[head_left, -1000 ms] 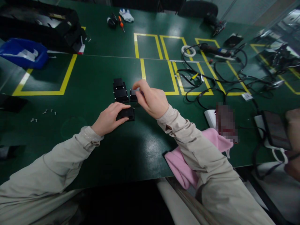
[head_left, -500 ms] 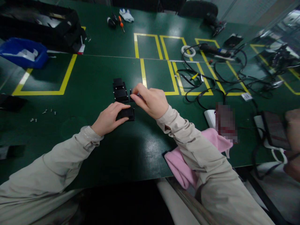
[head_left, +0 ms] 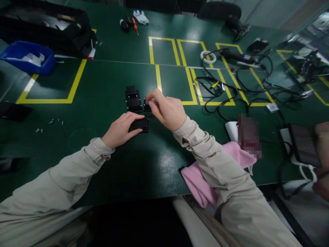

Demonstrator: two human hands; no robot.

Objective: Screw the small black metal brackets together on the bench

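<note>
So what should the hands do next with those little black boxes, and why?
Probably lower the right hand toward the small black box-shaped part that the left hand pins to the green table. Its fingertips look pinched on something tiny, too small to identify, just above that part, beside the stacked black parts.

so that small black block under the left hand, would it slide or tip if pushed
The small black block looks low, flat and boxy, so it probably slides rather than tips or rolls. The green table looks smooth and glossy, so little grip. The left hand resting on it likely steadies it.
</note>
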